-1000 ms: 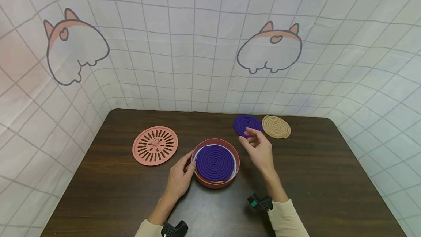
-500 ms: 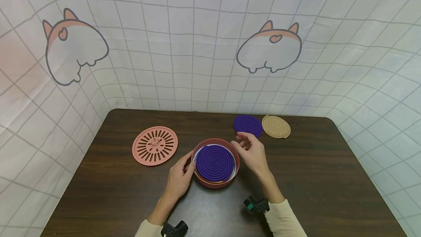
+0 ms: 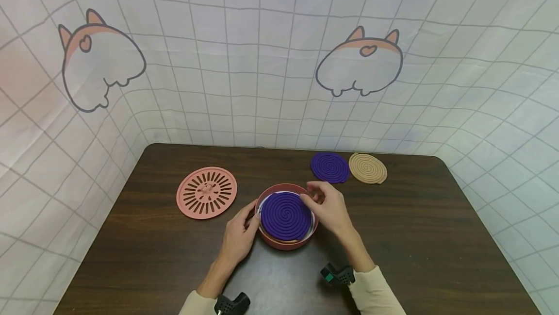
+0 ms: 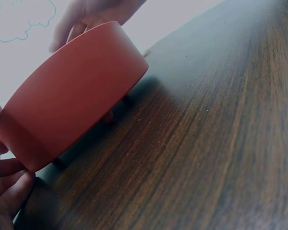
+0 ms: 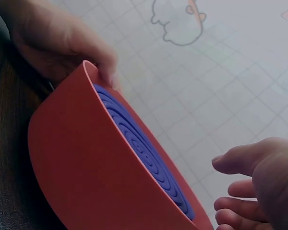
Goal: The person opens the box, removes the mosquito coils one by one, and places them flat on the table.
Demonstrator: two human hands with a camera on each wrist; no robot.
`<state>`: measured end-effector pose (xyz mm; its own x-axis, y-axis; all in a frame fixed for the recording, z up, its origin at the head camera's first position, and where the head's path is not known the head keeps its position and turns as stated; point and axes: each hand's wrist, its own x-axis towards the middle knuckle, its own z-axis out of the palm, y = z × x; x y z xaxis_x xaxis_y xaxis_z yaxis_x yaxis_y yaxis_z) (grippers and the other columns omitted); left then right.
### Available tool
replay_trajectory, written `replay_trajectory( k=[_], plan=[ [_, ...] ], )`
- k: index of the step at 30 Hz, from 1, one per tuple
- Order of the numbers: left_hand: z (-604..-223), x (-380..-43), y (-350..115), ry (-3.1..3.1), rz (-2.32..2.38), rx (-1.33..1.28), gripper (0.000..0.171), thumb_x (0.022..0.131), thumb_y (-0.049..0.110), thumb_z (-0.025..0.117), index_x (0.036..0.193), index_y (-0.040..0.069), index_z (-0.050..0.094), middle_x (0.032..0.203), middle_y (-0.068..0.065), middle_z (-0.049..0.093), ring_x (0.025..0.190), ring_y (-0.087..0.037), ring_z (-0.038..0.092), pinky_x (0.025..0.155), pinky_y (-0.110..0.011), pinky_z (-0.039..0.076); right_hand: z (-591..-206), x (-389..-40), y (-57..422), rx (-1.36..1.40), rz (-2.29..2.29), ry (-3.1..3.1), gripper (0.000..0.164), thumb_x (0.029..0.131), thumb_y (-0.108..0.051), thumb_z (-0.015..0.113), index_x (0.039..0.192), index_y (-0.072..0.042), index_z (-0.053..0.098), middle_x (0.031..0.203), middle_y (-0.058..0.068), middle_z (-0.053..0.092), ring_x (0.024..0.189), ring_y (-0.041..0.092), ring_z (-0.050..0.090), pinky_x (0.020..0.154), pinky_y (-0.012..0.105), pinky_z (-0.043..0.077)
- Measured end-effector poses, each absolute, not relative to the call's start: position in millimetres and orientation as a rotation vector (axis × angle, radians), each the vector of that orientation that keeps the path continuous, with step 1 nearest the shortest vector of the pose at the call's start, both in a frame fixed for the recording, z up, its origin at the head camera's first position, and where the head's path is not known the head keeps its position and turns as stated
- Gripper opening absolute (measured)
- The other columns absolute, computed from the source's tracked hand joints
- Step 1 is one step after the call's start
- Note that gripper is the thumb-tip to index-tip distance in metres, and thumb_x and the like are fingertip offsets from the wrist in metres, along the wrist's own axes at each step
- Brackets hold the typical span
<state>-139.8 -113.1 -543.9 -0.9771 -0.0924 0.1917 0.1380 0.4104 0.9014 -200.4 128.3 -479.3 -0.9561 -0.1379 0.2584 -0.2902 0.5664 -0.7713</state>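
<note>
My left hand [image 3: 238, 237] grips the round, reddish plastic bowl [image 3: 284, 246], purple spiral disc [image 3: 286, 217] inside, midway between the surface's [image 3: 153, 256] side edges. My right hand [image 3: 332, 208], fingers parted and empty, hovers over its rim; I judge this a reach-in, calling for a gentle pinch.

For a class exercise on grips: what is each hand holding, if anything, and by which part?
The left hand holds the bowl by its left side; the right hand holds nothing.

Left grip [image 3: 238, 238] pinching, thumb [image 3: 253, 224] opposing fingers, right grip [image 3: 330, 209] hovering, fingers [image 5: 240, 208] loosely bending, both forearms [image 3: 359, 248] reaching forward, angling inward.
</note>
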Motion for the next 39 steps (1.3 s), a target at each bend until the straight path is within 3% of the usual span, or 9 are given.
replay_trajectory(
  k=[15, 21, 30, 39],
  plan=[
    [-543.5, -140.1, -112.9, -2.463, -1.58, -0.038, 0.038, 0.101, 0.027, 0.058, 0.139, 0.026, 0.061, 0.132, 0.004, 0.067, 0.115, -0.008, 0.066, 0.095, -0.034, 0.055, -480.5, -197.4, 121.4, 0.494, 1.103, -2.749, 0.038, 0.086, -0.022, 0.079, 0.117, -0.003, 0.07, 0.091, 0.008, 0.067, 0.078, 0.014, 0.055, 0.068, 0.025, 0.046],
    [-542.9, -139.7, -112.9, -2.466, -1.57, -0.036, 0.038, 0.101, 0.027, 0.057, 0.139, 0.026, 0.061, 0.132, 0.004, 0.067, 0.115, -0.009, 0.066, 0.095, -0.034, 0.055, -479.3, -196.1, 118.7, 0.507, 0.981, -2.826, 0.04, 0.087, -0.025, 0.077, 0.121, -0.005, 0.07, 0.086, 0.005, 0.064, 0.082, 0.018, 0.05, 0.071, 0.032, 0.04],
    [-543.3, -140.2, -112.6, -2.445, -1.565, -0.053, 0.038, 0.101, 0.025, 0.058, 0.139, 0.022, 0.061, 0.132, 0.001, 0.067, 0.114, -0.012, 0.067, 0.094, -0.034, 0.056, -479.3, -195.0, 115.1, 0.554, 0.921, -2.863, 0.036, 0.086, -0.02, 0.078, 0.119, -0.006, 0.071, 0.091, 0.005, 0.068, 0.085, 0.018, 0.046, 0.073, 0.031, 0.037],
    [-544.8, -140.9, -113.4, -2.461, -1.592, -0.042, 0.038, 0.102, 0.025, 0.057, 0.14, 0.024, 0.06, 0.132, 0.003, 0.067, 0.116, -0.009, 0.066, 0.096, -0.033, 0.055, -478.8, -194.3, 114.4, 0.591, 0.899, -2.84, 0.033, 0.086, -0.015, 0.078, 0.117, -0.007, 0.072, 0.104, 0.008, 0.072, 0.087, 0.019, 0.051, 0.076, 0.034, 0.044]
  ],
)
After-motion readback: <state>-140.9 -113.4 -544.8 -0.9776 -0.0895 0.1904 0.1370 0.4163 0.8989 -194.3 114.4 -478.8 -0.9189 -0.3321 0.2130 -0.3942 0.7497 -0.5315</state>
